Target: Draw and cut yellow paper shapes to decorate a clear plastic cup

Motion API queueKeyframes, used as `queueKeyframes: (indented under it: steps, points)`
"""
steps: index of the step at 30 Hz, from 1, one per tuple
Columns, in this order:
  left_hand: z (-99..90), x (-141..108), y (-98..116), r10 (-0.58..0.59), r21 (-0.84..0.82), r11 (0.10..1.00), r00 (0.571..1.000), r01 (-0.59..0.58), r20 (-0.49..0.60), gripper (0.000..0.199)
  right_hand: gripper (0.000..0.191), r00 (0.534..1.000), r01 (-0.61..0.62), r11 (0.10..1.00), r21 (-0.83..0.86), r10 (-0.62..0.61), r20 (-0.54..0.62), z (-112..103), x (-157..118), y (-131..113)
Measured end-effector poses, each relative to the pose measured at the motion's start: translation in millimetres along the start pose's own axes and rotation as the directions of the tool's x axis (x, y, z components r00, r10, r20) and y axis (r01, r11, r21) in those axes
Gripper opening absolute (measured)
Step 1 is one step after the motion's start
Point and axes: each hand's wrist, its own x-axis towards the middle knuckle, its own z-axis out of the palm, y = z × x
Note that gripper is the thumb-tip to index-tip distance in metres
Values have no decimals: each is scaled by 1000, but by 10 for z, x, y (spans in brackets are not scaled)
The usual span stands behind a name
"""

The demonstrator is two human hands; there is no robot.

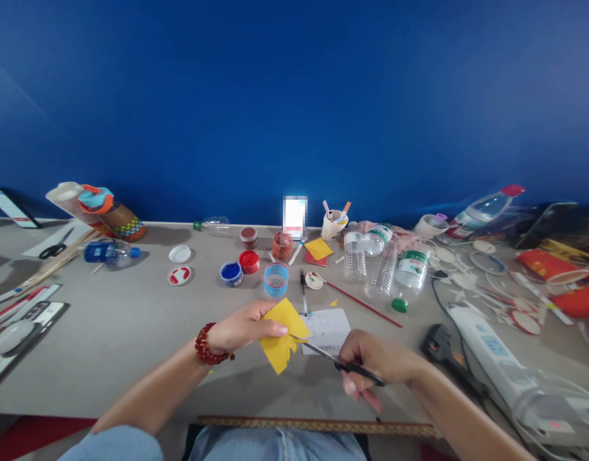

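My left hand (250, 328) pinches a piece of yellow paper (281, 358) between thumb and fingers, held above the table. The paper's right edge has notches cut into it. My right hand (369, 362) is closed around the black handles of a pair of scissors (326, 353), whose blades reach the paper's right side. Beneath the scissors lies a white sheet (333, 323) with faint drawn lines. A small yellow scrap (333, 303) rests just beyond that sheet. A black-and-white pen (303, 291) lies behind the paper.
Open paint jars, blue (232, 273) and red (249, 261), stand beyond my left hand, near a blue-rimmed cup (276, 280). Plastic bottles (411, 275) lie at the back right. A glue gun (443, 349) and a power strip (491, 349) with cables are right of my right hand.
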Motion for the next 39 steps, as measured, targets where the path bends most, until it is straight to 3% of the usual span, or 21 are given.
queueKeyframes:
  steps: [39]
  points:
    - [12,44,-20,7,15,1000,999,-7,32,31,38,992,-94,994,63,99,-80,20,23,-69]
